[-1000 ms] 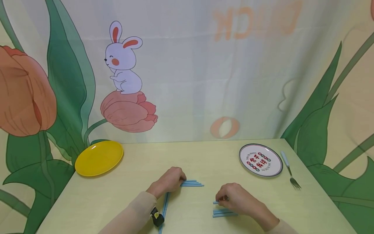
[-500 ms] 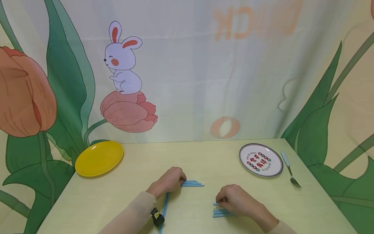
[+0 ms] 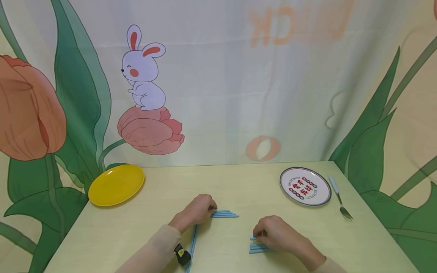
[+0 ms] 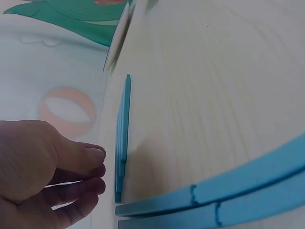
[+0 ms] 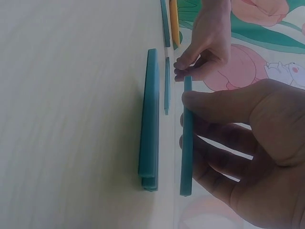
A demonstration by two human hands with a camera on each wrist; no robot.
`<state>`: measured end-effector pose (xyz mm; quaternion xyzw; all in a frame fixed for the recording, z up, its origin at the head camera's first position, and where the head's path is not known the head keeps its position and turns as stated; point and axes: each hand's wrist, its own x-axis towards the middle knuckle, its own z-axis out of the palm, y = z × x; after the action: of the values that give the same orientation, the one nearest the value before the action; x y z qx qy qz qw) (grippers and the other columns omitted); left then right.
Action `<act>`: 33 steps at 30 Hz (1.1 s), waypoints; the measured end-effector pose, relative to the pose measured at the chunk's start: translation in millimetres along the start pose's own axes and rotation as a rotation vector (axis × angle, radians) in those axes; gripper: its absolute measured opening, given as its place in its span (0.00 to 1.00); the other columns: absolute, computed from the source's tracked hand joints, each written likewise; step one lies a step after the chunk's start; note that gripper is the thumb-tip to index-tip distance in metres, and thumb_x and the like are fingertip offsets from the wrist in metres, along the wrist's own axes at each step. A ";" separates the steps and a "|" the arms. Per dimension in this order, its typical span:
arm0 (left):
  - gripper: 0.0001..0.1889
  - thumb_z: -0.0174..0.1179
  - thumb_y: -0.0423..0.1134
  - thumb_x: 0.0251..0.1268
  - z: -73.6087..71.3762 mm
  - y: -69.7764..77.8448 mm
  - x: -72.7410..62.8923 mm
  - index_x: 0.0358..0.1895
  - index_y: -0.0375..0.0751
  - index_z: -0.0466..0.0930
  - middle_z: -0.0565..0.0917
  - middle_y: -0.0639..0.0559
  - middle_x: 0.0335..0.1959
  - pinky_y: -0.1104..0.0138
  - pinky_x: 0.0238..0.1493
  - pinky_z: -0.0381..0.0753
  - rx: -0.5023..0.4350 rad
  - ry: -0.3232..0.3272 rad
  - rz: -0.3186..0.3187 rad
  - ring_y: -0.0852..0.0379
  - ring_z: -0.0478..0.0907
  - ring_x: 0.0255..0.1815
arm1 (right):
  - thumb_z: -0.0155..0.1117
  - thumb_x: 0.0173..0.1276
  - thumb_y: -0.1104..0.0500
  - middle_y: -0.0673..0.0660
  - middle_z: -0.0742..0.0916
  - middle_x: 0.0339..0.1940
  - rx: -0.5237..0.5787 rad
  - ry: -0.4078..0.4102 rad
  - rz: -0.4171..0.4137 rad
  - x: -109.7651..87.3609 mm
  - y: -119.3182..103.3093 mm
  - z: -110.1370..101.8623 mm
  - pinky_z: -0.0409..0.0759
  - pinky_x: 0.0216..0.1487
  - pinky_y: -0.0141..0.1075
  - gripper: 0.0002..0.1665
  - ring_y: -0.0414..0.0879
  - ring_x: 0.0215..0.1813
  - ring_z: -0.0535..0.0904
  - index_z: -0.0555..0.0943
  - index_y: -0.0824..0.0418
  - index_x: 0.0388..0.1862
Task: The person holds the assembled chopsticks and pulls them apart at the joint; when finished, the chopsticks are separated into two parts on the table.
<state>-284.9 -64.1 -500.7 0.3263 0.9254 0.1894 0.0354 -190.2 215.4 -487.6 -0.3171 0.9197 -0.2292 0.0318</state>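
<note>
Pale wooden table point(image 3: 239, 189): right hand point(image 3: 278, 233) pinches a thin flat blue stick point(image 5: 186, 138) just above a small stack point(image 5: 149, 129). Left hand point(image 3: 196, 210), fingers loosely curled, holding nothing, rests beside more sticks point(image 3: 225, 214).

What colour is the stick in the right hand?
Blue stick, pinched by the right hand; right wrist view.

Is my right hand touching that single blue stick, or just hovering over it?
Touching. The right wrist view shows the right hand pinching the single blue stick, thumb pressed on its edge, apart from the stacked sticks beside it.
</note>
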 end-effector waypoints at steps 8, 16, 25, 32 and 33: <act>0.07 0.62 0.29 0.62 -3.5 2.5 -9.7 0.40 0.36 0.88 0.85 0.50 0.34 0.69 0.39 0.81 -0.007 0.043 0.015 0.59 0.80 0.37 | 0.72 0.58 0.62 0.42 0.87 0.30 0.003 -0.007 0.011 -0.3 2.0 2.8 0.79 0.38 0.30 0.04 0.30 0.35 0.78 0.88 0.53 0.32; 0.06 0.64 0.30 0.61 -9.8 9.0 -22.1 0.40 0.35 0.88 0.83 0.50 0.32 0.70 0.36 0.79 -0.022 0.075 0.035 0.58 0.79 0.35 | 0.73 0.57 0.63 0.41 0.87 0.30 0.014 -0.008 0.006 -0.5 1.3 3.0 0.78 0.36 0.30 0.05 0.30 0.34 0.78 0.88 0.53 0.31; 0.07 0.64 0.30 0.61 -17.3 12.8 -36.1 0.41 0.35 0.88 0.83 0.49 0.34 0.71 0.35 0.79 -0.022 0.104 0.043 0.57 0.80 0.35 | 0.73 0.57 0.63 0.41 0.86 0.28 0.018 -0.014 0.020 1.2 2.7 5.9 0.78 0.35 0.29 0.05 0.29 0.32 0.76 0.89 0.53 0.30; 0.07 0.65 0.30 0.60 -20.3 15.8 -49.0 0.41 0.34 0.87 0.83 0.48 0.35 0.72 0.34 0.79 -0.021 0.121 0.040 0.56 0.80 0.35 | 0.74 0.56 0.65 0.41 0.85 0.26 0.035 -0.025 0.012 1.7 2.3 6.6 0.75 0.32 0.28 0.05 0.29 0.29 0.72 0.88 0.54 0.29; 0.08 0.64 0.30 0.61 -20.7 16.6 -50.8 0.42 0.34 0.87 0.83 0.48 0.35 0.72 0.34 0.79 -0.025 0.122 0.033 0.56 0.80 0.35 | 0.73 0.56 0.64 0.41 0.85 0.26 0.034 -0.025 0.012 1.8 2.4 6.7 0.75 0.32 0.28 0.05 0.29 0.29 0.73 0.88 0.54 0.29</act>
<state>-239.1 -90.4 -478.2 0.3291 0.9179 0.2208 -0.0201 -191.7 213.3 -494.6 -0.3137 0.9172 -0.2406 0.0503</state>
